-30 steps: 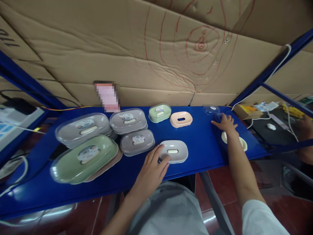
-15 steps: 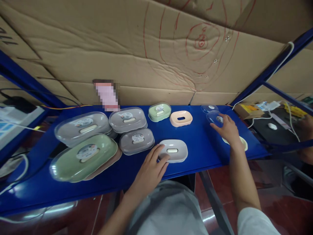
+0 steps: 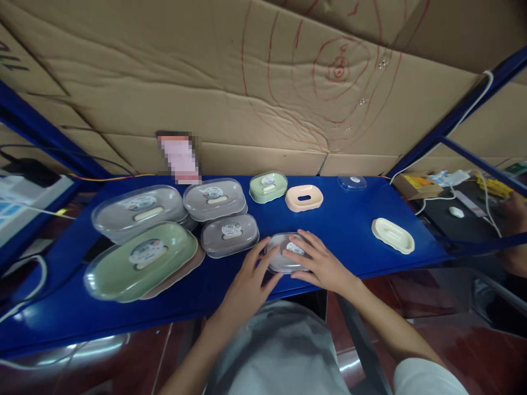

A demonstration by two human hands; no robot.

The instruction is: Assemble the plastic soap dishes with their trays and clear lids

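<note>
A small grey soap box lies in front of me at the table's near edge, with a clear lid bearing a round label over it. My left hand grips its left end, fingers over the lid's edge and thumb at the near side. From the right, my right hand holds the lid, fingers spread across the top and thumb low at the front. Whether the lid sits fully down cannot be made out under my fingers. Just left is another lidded grey box; beyond stands a peach base without a lid.
Larger lidded boxes, grey and green, cover the left. A small green box and a loose clear lid sit at the back. A cream tray lies right. Blue frame posts flank the blue table.
My right hand has brought a clear lid from the back right onto the grey soap box. My left hand has stayed at the box's left end.
</note>
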